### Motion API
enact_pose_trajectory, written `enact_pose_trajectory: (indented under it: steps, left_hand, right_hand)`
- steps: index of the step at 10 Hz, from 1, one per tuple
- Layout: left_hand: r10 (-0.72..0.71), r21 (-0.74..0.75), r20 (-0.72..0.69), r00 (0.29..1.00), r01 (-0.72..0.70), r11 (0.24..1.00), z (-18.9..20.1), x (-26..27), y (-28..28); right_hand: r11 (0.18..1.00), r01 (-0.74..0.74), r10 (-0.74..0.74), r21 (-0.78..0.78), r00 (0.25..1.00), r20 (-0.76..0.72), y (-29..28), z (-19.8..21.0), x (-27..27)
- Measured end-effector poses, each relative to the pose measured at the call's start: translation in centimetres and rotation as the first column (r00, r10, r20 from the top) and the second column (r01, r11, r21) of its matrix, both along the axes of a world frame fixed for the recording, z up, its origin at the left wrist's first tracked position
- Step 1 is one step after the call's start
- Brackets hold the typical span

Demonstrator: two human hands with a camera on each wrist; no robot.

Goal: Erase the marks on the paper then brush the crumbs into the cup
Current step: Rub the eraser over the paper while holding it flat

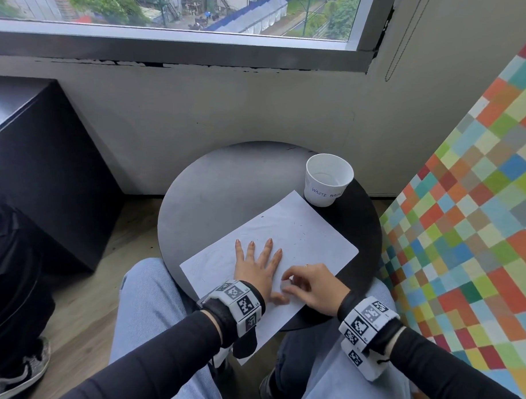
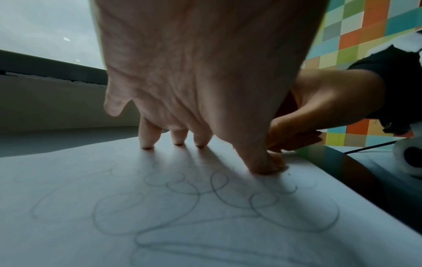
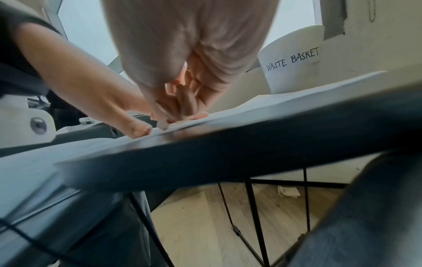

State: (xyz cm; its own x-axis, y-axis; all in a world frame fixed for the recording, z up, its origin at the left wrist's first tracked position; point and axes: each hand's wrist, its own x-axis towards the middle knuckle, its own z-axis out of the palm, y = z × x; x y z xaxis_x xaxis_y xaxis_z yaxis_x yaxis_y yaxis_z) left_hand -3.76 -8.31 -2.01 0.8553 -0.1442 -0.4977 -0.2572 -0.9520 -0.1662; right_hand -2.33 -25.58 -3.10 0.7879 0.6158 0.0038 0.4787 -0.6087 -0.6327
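While our left hand lies flat with fingers spread on the paper, our right hand just beside it curls its grip around a small white eraser pressed to the sheet. Beyond the paper's far corner, the cup stands upright on the round surface.

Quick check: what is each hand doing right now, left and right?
Left hand: open, fingers spread flat, pressing the paper down.
Right hand: fingers curled, pinching a small white eraser against the paper.
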Motion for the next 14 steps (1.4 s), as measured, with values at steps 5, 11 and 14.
enact_pose_trajectory:
  steps: [5,11,14]
  left_hand:
    - [0.011,-0.009,0.002,1.000,-0.011,1.000,-0.2,-0.1,-0.1]
    - [0.009,0.005,0.001,1.000,-0.009,1.000,-0.1,0.0,-0.1]
    - [0.011,-0.004,0.003,1.000,-0.011,1.000,-0.1,0.0,0.0]
  right_hand:
    - [0.990,0.139,-0.140,0.014,0.988,0.068,0.1,0.0,0.9]
    - [0.993,0.117,-0.114,-0.034,0.991,0.065,0.8,0.4,1.3]
    - [0.992,0.008,-0.005,-0.128,1.000,0.019,1.4,0.8,1.2]
